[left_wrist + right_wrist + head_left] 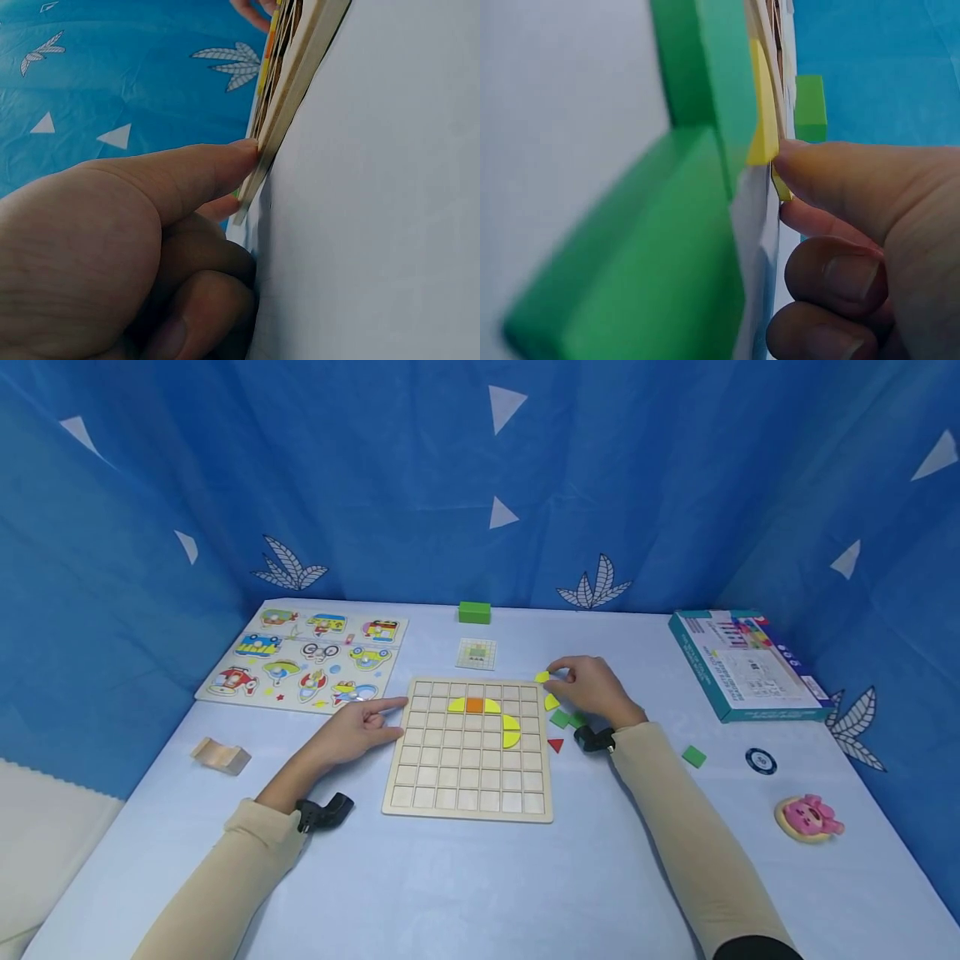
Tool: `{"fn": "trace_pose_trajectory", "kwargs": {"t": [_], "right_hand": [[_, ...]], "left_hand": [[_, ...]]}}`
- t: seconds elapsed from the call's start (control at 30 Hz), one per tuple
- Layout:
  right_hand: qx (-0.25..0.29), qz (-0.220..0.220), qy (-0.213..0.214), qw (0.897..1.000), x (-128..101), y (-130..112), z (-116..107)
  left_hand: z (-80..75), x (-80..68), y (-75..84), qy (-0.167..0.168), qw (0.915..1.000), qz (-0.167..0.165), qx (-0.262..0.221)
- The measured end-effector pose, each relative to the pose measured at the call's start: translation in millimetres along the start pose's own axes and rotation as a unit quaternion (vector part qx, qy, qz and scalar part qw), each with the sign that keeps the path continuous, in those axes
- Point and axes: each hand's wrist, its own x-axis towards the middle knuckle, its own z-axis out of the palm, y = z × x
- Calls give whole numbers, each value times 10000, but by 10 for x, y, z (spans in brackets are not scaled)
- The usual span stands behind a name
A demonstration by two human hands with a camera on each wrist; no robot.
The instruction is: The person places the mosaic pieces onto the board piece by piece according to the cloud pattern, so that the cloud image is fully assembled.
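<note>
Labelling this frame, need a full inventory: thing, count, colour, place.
grid board: 1, pale wood, table centre
board pieces: 5, four yellow and one orange, top rows of grid
loose pieces: yellow, green, one red triangle, right of board
green square: 1, farther right
green block: 1, back edge
pattern card: 1, white, behind board
vehicle puzzle: 1, multicolour, back left
wood block: 1, left
box: 1, teal and white, right
chip: 1, dark, right
pink toy: 1, front right
left hand: forefinger touches board's left edge
right hand: pinches a yellow piece
</note>
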Motion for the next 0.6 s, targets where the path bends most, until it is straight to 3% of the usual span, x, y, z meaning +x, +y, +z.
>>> {"fn": "trace_pose_trajectory", "kwargs": {"t": [0.6], "right_hand": [[-540,-14,100,9985,-11,-52,32]], "left_hand": [[-3,-13,22,-31,10000,-14,-50]]}}
